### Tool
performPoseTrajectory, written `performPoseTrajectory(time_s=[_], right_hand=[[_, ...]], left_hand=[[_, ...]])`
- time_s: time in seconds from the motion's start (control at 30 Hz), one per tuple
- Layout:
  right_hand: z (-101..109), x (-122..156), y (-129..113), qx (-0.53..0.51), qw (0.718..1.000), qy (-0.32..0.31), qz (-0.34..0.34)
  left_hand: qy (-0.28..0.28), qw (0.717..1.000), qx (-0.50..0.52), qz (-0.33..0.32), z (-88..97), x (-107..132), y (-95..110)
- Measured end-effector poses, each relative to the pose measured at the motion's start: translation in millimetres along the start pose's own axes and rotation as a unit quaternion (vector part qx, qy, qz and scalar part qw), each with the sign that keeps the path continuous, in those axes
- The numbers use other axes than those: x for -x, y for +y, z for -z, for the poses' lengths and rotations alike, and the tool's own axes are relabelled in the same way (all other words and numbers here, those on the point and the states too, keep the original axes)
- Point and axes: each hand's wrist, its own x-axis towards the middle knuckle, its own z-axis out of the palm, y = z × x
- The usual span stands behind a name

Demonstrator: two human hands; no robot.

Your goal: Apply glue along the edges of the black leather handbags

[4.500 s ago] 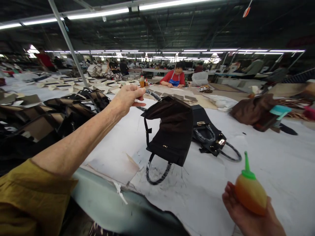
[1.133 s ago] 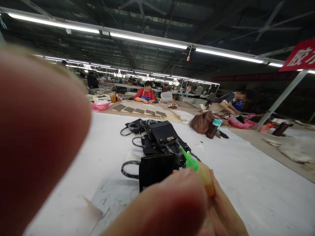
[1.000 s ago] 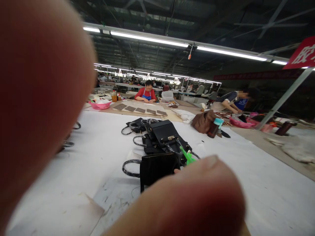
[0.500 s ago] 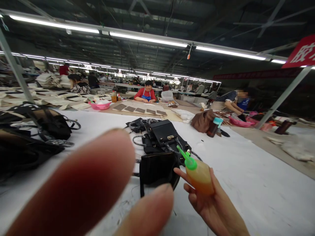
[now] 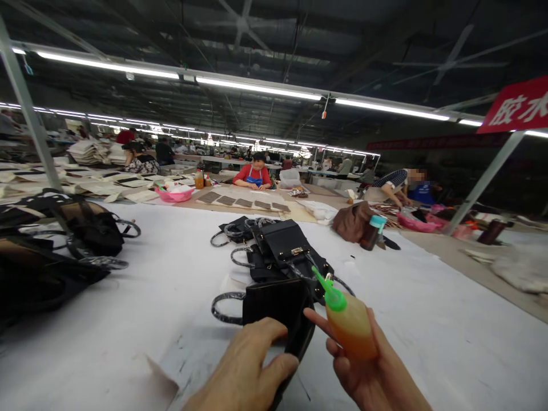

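My right hand (image 5: 372,377) is closed round an orange squeeze bottle (image 5: 349,325) with a green nozzle, the tip pointing up and left. My left hand (image 5: 244,371) rests at the near edge of a black handbag (image 5: 274,302) on the white table (image 5: 428,331), thumb and fingers curled onto the bag's rim. Whether the fingers pinch the rim or only touch it is unclear. Behind this bag lie more black handbags (image 5: 282,245) with wrapped handles.
A heap of dark bags (image 5: 55,240) fills the left side. A brown bag (image 5: 353,220) and a dark bottle with a teal cap (image 5: 371,231) stand at the back right. People work at tables farther back, one in red (image 5: 256,174). A metal post (image 5: 25,108) rises at left.
My left hand, held right up at the camera and blocking the view, has dropped down onto the near black handbag. The right hand still holds the bottle, a little lower.
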Motion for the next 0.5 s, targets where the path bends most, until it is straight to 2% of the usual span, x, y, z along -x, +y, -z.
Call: performPoseTrajectory(time_s=[0.1, 0.2, 0.3, 0.4, 0.47, 0.5], right_hand=[[1.8, -1.7, -0.3, -0.009, 1.000, 0.005, -0.004], [3.8, -1.5, -0.2, -0.018, 1.000, -0.004, -0.001], [3.0, -0.1, 0.3, -0.025, 1.000, -0.014, 0.001], [-1.2, 1.3, 0.1, -0.024, 1.000, 0.004, -0.008], [-3.4, 1.7, -0.5, -0.022, 1.000, 0.010, -0.006], [-3.6, 1.6, -0.9, -0.019, 1.000, 0.009, -0.004]], left_hand=[[-0.064, 0.996, -0.065, 0.002, -10.4, -24.2, 4.4], [-0.111, 0.993, -0.046, 0.003, -10.7, -37.3, 2.2], [-0.120, 0.993, 0.018, 0.000, -13.3, -48.6, -6.5], [-0.140, 0.985, 0.090, 0.040, -20.4, -60.3, -17.8], [-0.145, 0.981, 0.104, 0.071, -21.9, -63.1, -26.8], [-0.128, 0.985, 0.093, 0.070, -20.4, -61.4, -32.4]])
